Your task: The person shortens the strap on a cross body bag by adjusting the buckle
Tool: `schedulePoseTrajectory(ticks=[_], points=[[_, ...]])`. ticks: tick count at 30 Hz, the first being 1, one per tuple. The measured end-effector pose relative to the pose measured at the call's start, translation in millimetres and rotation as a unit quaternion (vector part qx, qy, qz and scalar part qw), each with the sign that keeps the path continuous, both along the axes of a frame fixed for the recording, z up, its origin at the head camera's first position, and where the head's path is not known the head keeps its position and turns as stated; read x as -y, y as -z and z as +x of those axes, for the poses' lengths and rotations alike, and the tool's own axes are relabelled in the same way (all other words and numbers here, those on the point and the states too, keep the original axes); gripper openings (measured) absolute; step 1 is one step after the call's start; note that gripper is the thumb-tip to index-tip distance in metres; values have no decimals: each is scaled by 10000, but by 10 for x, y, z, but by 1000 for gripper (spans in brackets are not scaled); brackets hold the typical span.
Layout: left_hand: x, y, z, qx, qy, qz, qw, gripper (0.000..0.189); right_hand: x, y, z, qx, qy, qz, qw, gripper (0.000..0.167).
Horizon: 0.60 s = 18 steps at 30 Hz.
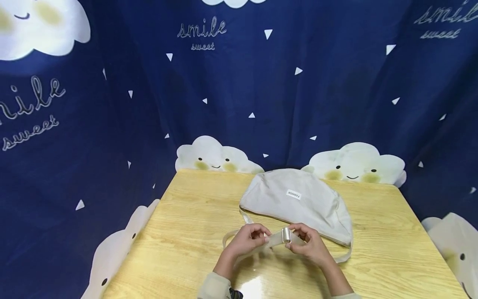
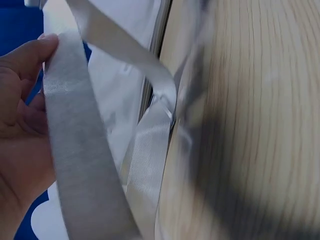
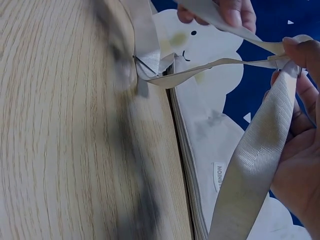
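A cream fabric bag (image 1: pixel 274 201) with a small label lies on the table, its long strap (image 1: pixel 275 240) raised off the tabletop in front of it. My left hand (image 1: pixel 247 241) pinches that strap between thumb and fingers; the left wrist view has the thumb (image 2: pixel 46 44) at the band's edge. My right hand (image 1: pixel 310 248) grips the strap right by its metal slider buckle (image 1: pixel 286 235). In the right wrist view, one length of strap (image 3: pixel 257 150) hangs down from the right hand, and others stretch across toward the left hand (image 3: pixel 242 14).
Beneath is a wood-grain tabletop (image 1: pixel 194 199). Dark blue cloth (image 1: pixel 239 83) with clouds and white triangles hangs behind it and at the sides. A loop of strap (image 1: pixel 345 256) lies at the bag's right front. A dark band (image 1: pixel 236 294) circles the left wrist.
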<state>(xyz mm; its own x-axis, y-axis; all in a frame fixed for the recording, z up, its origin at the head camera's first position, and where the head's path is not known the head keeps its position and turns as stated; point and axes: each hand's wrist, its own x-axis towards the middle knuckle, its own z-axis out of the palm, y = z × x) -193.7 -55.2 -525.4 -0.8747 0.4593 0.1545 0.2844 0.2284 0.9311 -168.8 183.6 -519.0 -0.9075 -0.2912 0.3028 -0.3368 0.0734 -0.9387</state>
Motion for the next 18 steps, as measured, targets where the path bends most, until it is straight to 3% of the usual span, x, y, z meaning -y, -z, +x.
schedulePoseTrajectory(ticks=[11,15,18], points=[[314,-49,-43,3,61,-584,9983,11,-61,34,-27,105,-41,103,9999,42],[354,-69,-47,170,-50,-780,9968,10,-39,-13,-10,13,-83,207,9998,42],[335,-65,-46,88,-123,-790,9968,11,-27,-30,-13,58,-61,191,9998,42]])
